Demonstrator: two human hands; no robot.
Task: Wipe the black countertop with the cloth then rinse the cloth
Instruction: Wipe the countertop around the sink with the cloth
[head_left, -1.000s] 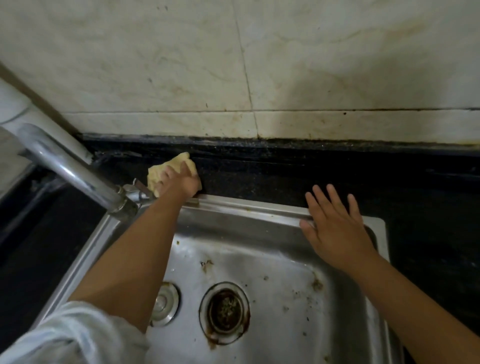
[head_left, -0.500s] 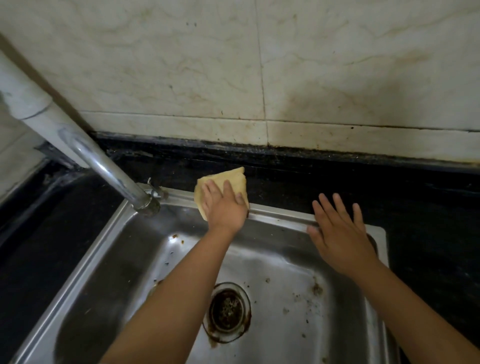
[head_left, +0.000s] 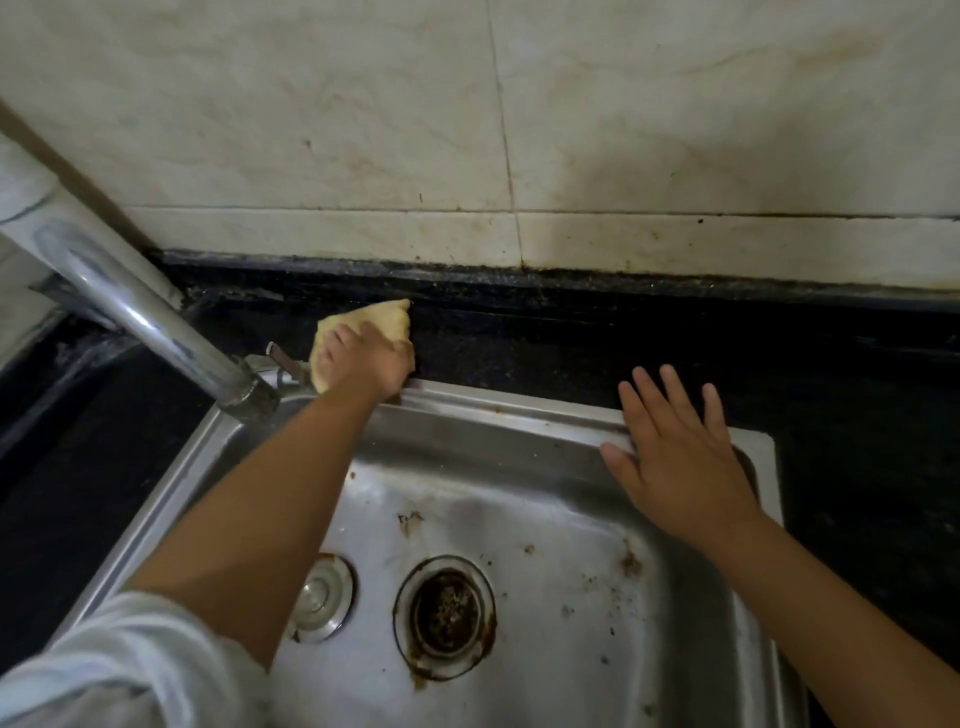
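A yellow cloth (head_left: 387, 316) lies on the narrow strip of black countertop (head_left: 571, 343) behind the steel sink (head_left: 519, 411). My left hand (head_left: 371, 359) lies flat on top of the cloth and presses it onto the counter, just right of the faucet's end. Most of the cloth is hidden under the hand; only its far edge shows. My right hand (head_left: 675, 452) rests open, fingers spread, on the sink's back rim near the right corner, fingertips reaching onto the counter.
A chrome faucet (head_left: 156, 322) slants in from the upper left, and its spout ends over the sink's back-left corner. The stained basin holds a rusty drain (head_left: 444, 616) and a small round cap (head_left: 322, 597). A tiled wall (head_left: 467, 130) rises behind the counter.
My left hand slid the cloth right along the counter strip, then back left toward the faucet. My right hand stayed on the sink rim.
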